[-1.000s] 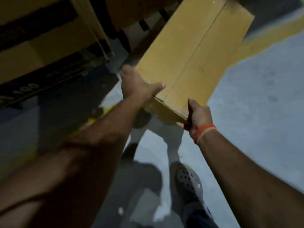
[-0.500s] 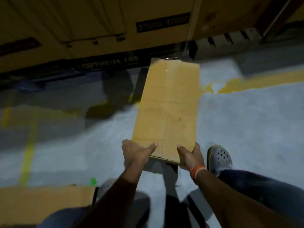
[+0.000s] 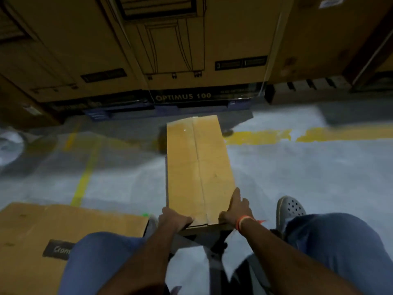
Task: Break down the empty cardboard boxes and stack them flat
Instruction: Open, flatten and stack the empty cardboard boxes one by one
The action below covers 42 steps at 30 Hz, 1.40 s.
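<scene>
Long box held out over the floor, both hands at its near end.

The box [image 3: 198, 167] runs lengthwise from the hands toward twelve o'clock, its far end pointing at the stacked cartons [image 3: 174, 50], its centre seam up. A flattened sheet [image 3: 70, 222] lies on the floor at eight o'clock, on the left hand's side, likely the stack. The left hand [image 3: 173, 219] curls round the near left corner. The right hand [image 3: 237, 209] grips the near right corner, thumb on top, forefinger stretched along the right edge. Both arms reach forward between the knees.
</scene>
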Available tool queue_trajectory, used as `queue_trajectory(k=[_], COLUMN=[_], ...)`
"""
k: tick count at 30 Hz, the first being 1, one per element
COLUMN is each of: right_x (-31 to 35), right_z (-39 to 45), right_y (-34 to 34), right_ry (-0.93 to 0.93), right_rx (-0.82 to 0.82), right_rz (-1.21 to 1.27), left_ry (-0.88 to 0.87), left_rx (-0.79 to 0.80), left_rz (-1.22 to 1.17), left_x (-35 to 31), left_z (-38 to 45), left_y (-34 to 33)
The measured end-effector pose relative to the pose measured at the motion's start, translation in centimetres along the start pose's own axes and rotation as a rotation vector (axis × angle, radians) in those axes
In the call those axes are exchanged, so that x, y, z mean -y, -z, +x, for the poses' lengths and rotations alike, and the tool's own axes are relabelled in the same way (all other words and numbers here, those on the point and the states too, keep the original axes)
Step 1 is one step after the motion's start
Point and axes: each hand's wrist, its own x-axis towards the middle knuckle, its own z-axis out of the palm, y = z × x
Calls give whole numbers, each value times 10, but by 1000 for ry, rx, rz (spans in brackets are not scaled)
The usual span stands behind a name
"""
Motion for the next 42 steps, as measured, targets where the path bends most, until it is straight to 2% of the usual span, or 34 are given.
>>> queue_trajectory(k=[4,14,18,22,28,30,32,33,35,36,39,41,42], right_x=[1,1,2,3,0,0,6,8,17,17,2,-15,-23], right_z=[4,23,25,28,38,42,47,47,43,40,42,48,51], right_y=[6,5,11,13,16,17,16,18,20,24,39,47,50], right_ry=[93,123,124,174,239,150,-22,-86,-98,-61,-78,-147,-159], right_rx=[51,94,99,91,186,209,62,-61,-269,-338,-351,-269,-241], right_rz=[-96,-173,-115,-61,154,282,285,281,335,385,300,249,241], left_ry=[-96,-117,-75,-54,-111,-213,-377,-437,-454,-451,-395,-248,-181], left_rx=[9,-53,-32,-109,-293,-351,-292,-191,43,60,-176,-181,-110], left_rz=[-92,-197,-246,-283,-86,-13,-47,-140,-323,-326,-109,-109,-156], left_x=[-8,-8,-14,-25,-52,-61,-66,-70,-72,-73,-64,-54,-52], left_z=[17,50,55,50,13,1,-4,-4,0,2,22,38,46], left_y=[4,-11,-3,4,28,27,17,9,-8,-15,-27,-28,-29])
